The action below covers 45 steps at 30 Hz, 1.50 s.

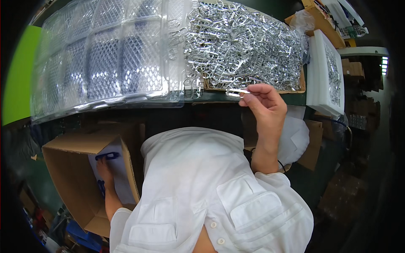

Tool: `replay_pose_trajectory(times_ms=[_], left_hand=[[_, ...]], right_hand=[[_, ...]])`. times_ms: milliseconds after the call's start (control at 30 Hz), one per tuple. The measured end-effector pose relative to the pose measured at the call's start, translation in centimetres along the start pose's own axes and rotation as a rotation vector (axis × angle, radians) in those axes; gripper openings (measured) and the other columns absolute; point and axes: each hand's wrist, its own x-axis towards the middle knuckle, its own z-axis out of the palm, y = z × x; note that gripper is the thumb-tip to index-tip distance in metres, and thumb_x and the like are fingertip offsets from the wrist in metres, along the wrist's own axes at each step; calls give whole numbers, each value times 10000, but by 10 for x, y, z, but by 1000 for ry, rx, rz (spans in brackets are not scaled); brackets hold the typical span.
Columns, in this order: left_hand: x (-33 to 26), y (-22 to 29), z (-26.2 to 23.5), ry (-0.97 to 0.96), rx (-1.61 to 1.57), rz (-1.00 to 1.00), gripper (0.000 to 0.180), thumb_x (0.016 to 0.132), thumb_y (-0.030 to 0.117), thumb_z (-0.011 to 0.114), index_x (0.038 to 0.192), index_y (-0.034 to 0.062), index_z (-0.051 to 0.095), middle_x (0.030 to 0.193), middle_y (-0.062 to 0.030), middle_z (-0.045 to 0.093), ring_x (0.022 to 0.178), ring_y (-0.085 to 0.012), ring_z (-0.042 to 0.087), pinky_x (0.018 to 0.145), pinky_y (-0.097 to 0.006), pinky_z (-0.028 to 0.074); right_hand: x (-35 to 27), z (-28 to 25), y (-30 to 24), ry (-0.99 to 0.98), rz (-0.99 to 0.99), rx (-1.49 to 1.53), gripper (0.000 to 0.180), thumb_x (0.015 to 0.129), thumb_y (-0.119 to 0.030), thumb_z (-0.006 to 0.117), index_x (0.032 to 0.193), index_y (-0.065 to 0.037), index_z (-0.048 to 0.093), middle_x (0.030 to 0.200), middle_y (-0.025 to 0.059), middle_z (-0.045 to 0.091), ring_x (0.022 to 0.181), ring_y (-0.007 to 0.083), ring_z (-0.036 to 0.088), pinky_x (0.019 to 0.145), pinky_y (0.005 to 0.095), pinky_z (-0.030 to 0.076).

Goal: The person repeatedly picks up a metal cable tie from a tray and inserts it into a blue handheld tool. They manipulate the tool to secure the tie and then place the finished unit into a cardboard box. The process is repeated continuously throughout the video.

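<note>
Apparently a picking step: right hand (265, 100) pinches one metal clip (238, 90), thumb against fingers, at the near edge of a heaped box (303, 81); left hand (104, 169) in a carton (78, 147), at a blue piece (110, 155) (grip unclear); next likely calls for pairing them; green bench (296, 99), clear plastic trays (103, 63), stacked cartons (353, 68) far right

Clips (249, 44) in box (303, 81); trays (103, 59) left, foam block (315, 80) right, carton (69, 175) lower left.
</note>
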Motion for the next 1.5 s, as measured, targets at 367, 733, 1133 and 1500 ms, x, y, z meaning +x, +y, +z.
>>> replay_pose_trajectory(times_ms=[367, 733, 1133, 1500], left_hand=[[-1, -28, 3, 33, -278, -64, 403, 908, 26, 654, 1305, 56, 596, 1253, -236, 622, 1168, -458, 632, 973, -535, 534], [-11, -5, -62, -22, -628, -407, 225, 942, 246, 759, 970, 37, 681, 915, -118, 686, 777, -272, 696, 720, -403, 583], [2, 261, -343, -298, -1913, 103, 352, 1084, 120, 569, 1405, -6, 498, 978, -125, 660, 721, -167, 661, 678, -307, 569], [67, 356, -365, -799, -1579, 478, 311, 1127, 59, 421, 1434, 15, 448, 1031, -89, 667, 716, -88, 634, 649, -244, 525]], right_hand=[[4, -31, 12, 81, -55, -40, 215, 965, 4, 724, 1178, 9, 754, 1125, 113, 751, 970, 167, 724, 845, 299, 627], [-6, -40, 13, -129, -82, -31, 151, 986, 54, 633, 1128, 23, 675, 1112, 165, 650, 951, 206, 661, 912, 369, 590], [-26, 48, -56, -514, -381, 176, 224, 765, 60, 768, 985, 23, 741, 1113, 217, 657, 972, 283, 668, 993, 459, 541], [-28, 59, -70, -349, -480, -493, 169, 772, 73, 792, 899, -6, 714, 1337, 211, 662, 1204, 329, 683, 1003, 424, 527]])
